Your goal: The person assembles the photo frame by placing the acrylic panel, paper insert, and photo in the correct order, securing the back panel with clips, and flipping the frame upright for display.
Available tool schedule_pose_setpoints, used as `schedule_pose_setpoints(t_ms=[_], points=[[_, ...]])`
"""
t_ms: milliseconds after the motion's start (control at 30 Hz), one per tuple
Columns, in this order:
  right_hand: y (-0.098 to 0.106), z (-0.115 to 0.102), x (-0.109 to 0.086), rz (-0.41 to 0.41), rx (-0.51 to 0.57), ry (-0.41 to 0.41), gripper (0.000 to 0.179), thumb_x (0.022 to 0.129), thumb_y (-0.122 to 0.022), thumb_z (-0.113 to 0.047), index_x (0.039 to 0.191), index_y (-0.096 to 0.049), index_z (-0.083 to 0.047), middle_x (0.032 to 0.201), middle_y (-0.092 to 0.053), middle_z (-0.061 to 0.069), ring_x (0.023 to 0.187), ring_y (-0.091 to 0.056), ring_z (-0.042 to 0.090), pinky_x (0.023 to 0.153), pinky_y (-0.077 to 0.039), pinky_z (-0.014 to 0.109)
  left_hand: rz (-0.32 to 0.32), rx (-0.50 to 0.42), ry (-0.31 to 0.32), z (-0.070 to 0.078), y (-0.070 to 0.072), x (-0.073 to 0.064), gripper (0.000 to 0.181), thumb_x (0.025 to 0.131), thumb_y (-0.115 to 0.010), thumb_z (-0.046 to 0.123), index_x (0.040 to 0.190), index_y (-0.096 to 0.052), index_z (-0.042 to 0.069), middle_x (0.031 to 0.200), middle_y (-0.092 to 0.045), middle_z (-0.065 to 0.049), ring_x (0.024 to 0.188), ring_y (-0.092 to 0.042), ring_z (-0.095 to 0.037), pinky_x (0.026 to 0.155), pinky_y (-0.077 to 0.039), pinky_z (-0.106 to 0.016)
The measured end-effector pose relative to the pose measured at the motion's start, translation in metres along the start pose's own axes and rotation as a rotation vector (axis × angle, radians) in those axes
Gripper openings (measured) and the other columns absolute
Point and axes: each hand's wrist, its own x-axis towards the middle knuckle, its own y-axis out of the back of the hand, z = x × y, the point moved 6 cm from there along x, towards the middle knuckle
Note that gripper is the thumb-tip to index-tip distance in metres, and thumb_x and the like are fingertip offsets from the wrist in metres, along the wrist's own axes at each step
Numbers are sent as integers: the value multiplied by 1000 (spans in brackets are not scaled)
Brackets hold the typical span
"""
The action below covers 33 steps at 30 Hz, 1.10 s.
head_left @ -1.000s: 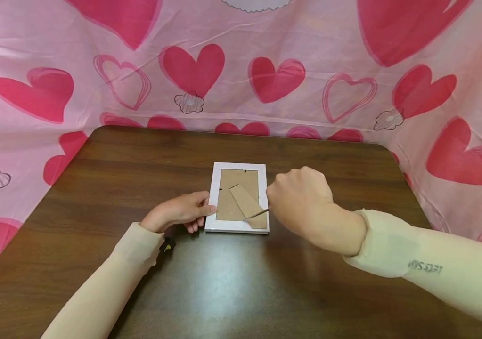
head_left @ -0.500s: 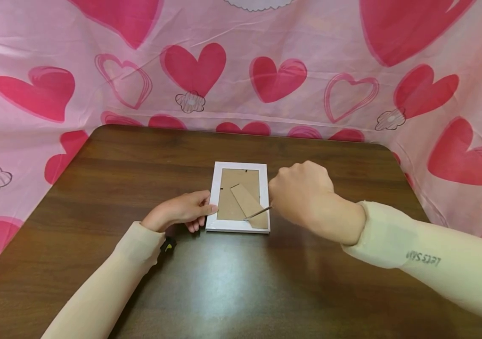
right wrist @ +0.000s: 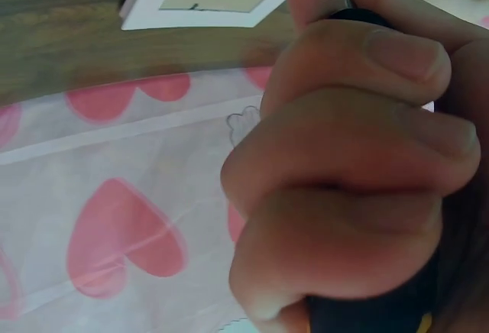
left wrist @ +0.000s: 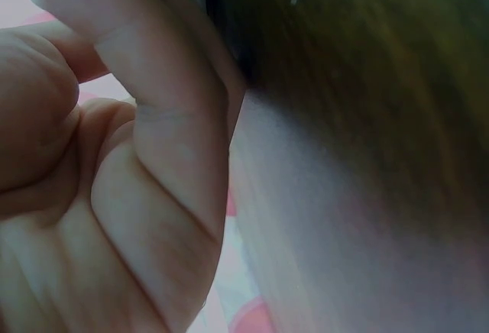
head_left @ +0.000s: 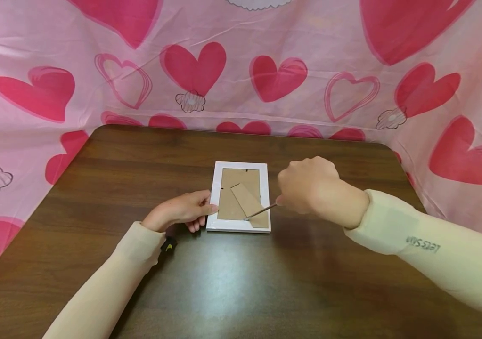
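A white picture frame point(head_left: 229, 225) lies back side up on the table, its brown backing board point(head_left: 241, 176) and slanted stand flap point(head_left: 248, 203) showing. My left hand point(head_left: 181, 210) holds the frame's left edge, thumb on the white border and fingers beside it. Curled fingers of my right hand point(head_left: 308, 183) grip the black handle point(right wrist: 374, 314) of a screwdriver, seen in the right wrist view. Its thin metal shaft point(head_left: 262, 212) crosses the flap, and the tip meets the backing's lower edge. The right wrist view also catches a corner of the frame point(right wrist: 149, 18).
The dark wooden table point(head_left: 147, 155) stretches around the frame. Behind and at both sides hangs a pink cloth point(head_left: 232, 28) with red hearts. A small black object with a yellow mark point(head_left: 168, 244) sits under the left wrist.
My right hand has shifted up and to the right, tilting the screwdriver so more shaft shows. The tip stays at the backing's lower edge. The left hand and frame are nearly still.
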Motion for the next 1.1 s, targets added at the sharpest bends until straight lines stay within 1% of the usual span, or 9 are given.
schedule_pose_setpoints(t_ms=[133,233,333,400,600,767,833,900,1100], points=[[-6,6,-1,-2,36,13,36,98,-72,-47,80,-70,-15,81,-66,5,71,-67,34,53,-56,52,-1,1,1,0,0,0,27,110,-61,26,99,-47,5,73,-59,-8,53,-55,-14,53,-56,-26],[-11,8,-6,36,51,36,34,98,-73,-46,79,-71,-17,78,-66,4,66,-65,33,51,-55,51,-2,5,7,-1,0,0,28,110,-62,26,100,-47,5,73,-59,-8,53,-55,-14,53,-55,-25],[-15,8,-13,104,62,62,31,97,-75,-44,79,-73,-19,74,-65,2,62,-65,30,50,-55,51,-1,9,10,-1,0,1,27,109,-63,27,100,-48,5,73,-59,-7,53,-55,-14,53,-55,-25],[-16,7,-18,164,66,79,30,97,-76,-43,77,-73,-20,69,-64,1,58,-63,30,51,-55,52,0,9,11,-1,0,1,27,109,-63,26,101,-48,5,73,-59,-8,53,-55,-14,53,-55,-25],[-23,3,-31,336,49,131,42,95,-79,-38,61,-61,-20,57,-55,-1,48,-55,27,46,-53,52,4,-1,16,-2,1,1,27,109,-63,26,100,-48,5,73,-60,-7,53,-56,-14,53,-55,-26],[-29,4,-39,448,34,156,46,94,-80,-36,57,-58,-20,51,-50,-3,43,-50,25,41,-50,49,7,-8,19,-2,1,1,27,109,-63,26,100,-48,5,72,-60,-8,52,-56,-14,52,-55,-26],[-32,5,-40,471,39,160,48,94,-80,-36,56,-56,-20,50,-48,-3,43,-50,24,40,-49,49,9,-7,19,-2,1,1,28,109,-63,26,100,-47,5,72,-60,-8,52,-56,-15,52,-55,-26],[-34,6,-41,478,48,158,50,94,-80,-36,55,-54,-20,50,-46,-3,42,-49,24,40,-49,49,9,-8,16,-2,1,0,28,109,-63,26,99,-47,5,73,-60,-8,52,-56,-15,52,-55,-26],[-42,7,-41,440,76,142,52,96,-77,-36,55,-50,-20,50,-44,-4,42,-49,23,40,-49,48,6,-7,10,-2,0,0,28,110,-62,26,100,-47,5,73,-61,-8,52,-57,-14,52,-55,-25]])
